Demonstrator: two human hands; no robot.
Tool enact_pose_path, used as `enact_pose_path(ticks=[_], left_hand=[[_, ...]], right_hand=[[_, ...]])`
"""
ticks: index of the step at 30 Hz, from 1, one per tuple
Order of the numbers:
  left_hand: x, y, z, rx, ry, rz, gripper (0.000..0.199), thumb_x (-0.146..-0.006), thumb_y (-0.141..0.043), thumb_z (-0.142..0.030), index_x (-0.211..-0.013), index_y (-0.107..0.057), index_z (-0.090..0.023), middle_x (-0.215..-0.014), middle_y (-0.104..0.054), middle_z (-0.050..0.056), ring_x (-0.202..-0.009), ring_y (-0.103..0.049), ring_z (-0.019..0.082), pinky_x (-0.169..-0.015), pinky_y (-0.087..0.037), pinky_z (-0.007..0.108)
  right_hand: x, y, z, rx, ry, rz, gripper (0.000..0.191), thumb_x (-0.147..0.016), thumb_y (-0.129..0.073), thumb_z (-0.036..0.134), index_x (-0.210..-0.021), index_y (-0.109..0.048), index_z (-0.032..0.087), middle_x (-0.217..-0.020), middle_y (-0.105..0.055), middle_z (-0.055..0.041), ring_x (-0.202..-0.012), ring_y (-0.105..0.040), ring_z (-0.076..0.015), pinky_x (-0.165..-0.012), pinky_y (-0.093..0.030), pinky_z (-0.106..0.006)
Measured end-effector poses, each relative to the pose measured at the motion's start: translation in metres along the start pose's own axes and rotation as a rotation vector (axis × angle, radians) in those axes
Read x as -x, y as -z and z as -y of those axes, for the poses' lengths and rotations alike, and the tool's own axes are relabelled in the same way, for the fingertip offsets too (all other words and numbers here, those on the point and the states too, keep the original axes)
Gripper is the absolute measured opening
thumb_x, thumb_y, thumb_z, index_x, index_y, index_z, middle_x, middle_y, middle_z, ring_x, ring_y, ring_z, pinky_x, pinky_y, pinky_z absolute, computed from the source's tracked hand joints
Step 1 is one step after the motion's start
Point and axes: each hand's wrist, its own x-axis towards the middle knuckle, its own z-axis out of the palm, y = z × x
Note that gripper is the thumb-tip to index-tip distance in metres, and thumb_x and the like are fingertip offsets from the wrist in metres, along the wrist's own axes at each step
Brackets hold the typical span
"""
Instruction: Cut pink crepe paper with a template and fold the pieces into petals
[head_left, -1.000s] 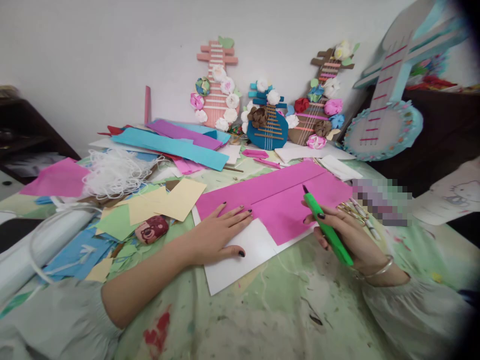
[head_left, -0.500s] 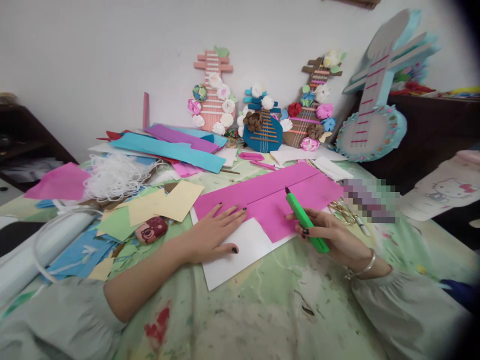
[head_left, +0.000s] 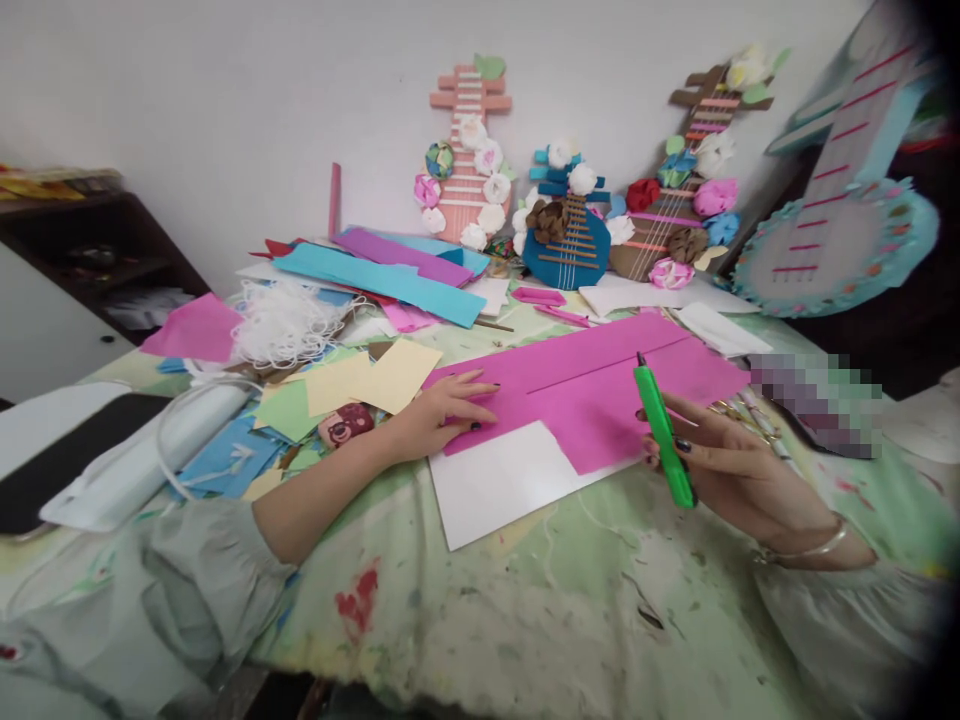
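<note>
Head cam: my right fingers wrap the green tool, left fingers spread, gripping nothing, at the left end of the pink sheet atop the white board, which could skew if I press too lightly.

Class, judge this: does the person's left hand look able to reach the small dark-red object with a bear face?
Probably yes: the left hand is over the bright pink paper, apparently holding nothing, and the dark-red object lies close by, bear face uncovered.
</note>
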Motion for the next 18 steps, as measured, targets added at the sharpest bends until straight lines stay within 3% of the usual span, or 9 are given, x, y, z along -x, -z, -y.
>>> enact_pose_path(ticks=[5,11,18], left_hand=[[0.0,-0.001,-0.005,-0.124,0.005,0.144,0.039,-0.094,-0.04,-0.017,-0.126,-0.057,-0.03,-0.145,-0.042,0.001,-0.143,-0.018,0.023,-0.115,-0.013,0.055],[0.001,-0.002,-0.007,-0.222,0.001,0.194,0.044,-0.095,-0.037,-0.018,-0.134,-0.047,-0.034,-0.147,-0.038,0.0,-0.142,-0.021,0.023,-0.114,-0.013,0.055],[-0.001,-0.002,-0.007,-0.309,-0.009,0.25,0.045,-0.095,-0.034,-0.018,-0.137,-0.044,-0.032,-0.149,-0.036,0.001,-0.142,-0.022,0.026,-0.113,-0.014,0.057]], right_hand=[[0.003,0.001,-0.001,0.008,-0.015,0.021,0.056,-0.068,-0.069,0.024,-0.121,-0.056,0.035,-0.126,-0.057,-0.0029,-0.081,-0.064,-0.0171,-0.071,-0.055,-0.032],[0.002,-0.004,-0.002,-0.101,-0.095,-0.081,0.042,-0.067,-0.073,0.027,-0.107,-0.062,0.027,-0.086,-0.064,-0.0002,-0.061,-0.06,-0.012,-0.057,-0.051,-0.026],[0.0,-0.009,-0.002,0.004,-0.045,-0.026,0.036,-0.068,-0.075,0.039,-0.094,-0.06,0.019,-0.064,-0.059,0.0021,-0.041,-0.048,-0.0089,-0.038,-0.035,-0.022]])
